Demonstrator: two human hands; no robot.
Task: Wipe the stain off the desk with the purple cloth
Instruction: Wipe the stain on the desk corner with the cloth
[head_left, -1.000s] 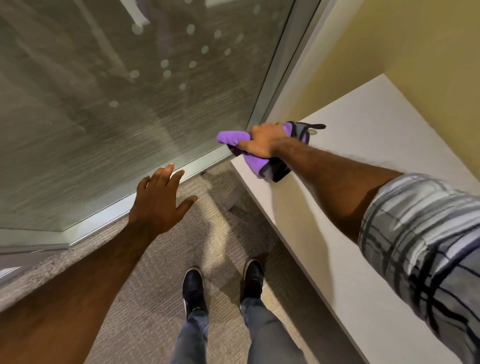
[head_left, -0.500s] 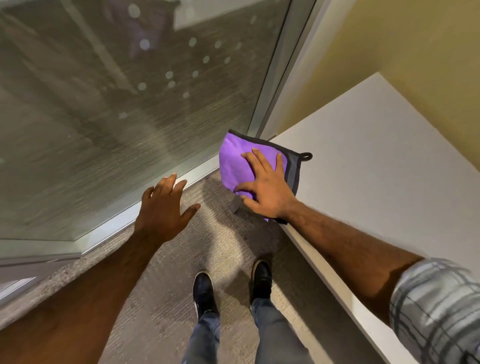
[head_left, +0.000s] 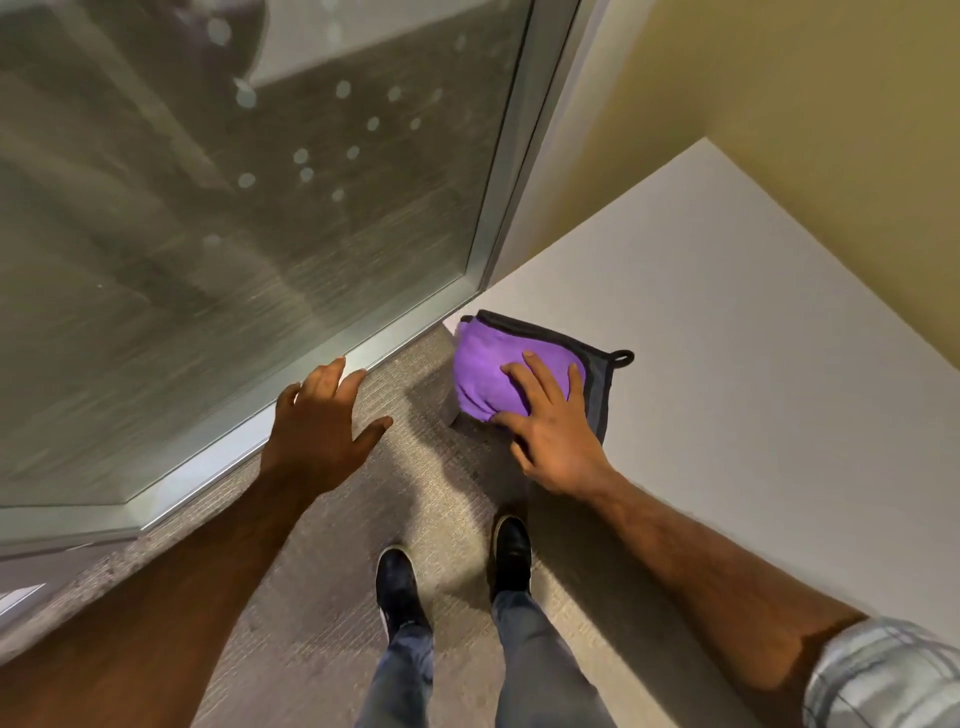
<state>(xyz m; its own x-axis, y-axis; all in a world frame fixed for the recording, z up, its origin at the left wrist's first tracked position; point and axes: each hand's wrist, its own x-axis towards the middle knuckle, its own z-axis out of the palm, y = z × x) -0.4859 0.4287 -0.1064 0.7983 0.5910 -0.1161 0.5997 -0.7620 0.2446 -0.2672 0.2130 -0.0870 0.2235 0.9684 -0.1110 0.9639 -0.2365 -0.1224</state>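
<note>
While the cloth (head_left: 491, 371) is lying at the near left corner of the surface (head_left: 727, 364), its purple face is bunching under the right hand (head_left: 553, 431) and its left part is hanging past the surface's edge. A grey border with a small loop (head_left: 622, 357) is showing along its far and right sides. The right hand is pressing flat on the cloth, its grip released, fingers spread, clasping nothing. The left hand (head_left: 322, 431) is hovering well apart from the cloth, over the carpet (head_left: 322, 587) beside a glass panel (head_left: 234, 234), its grip also released and fingers splayed. Two dark shoes (head_left: 397, 584) are standing on the carpet just beside the surface's near edge. No stain is showing on the bare surface.
</note>
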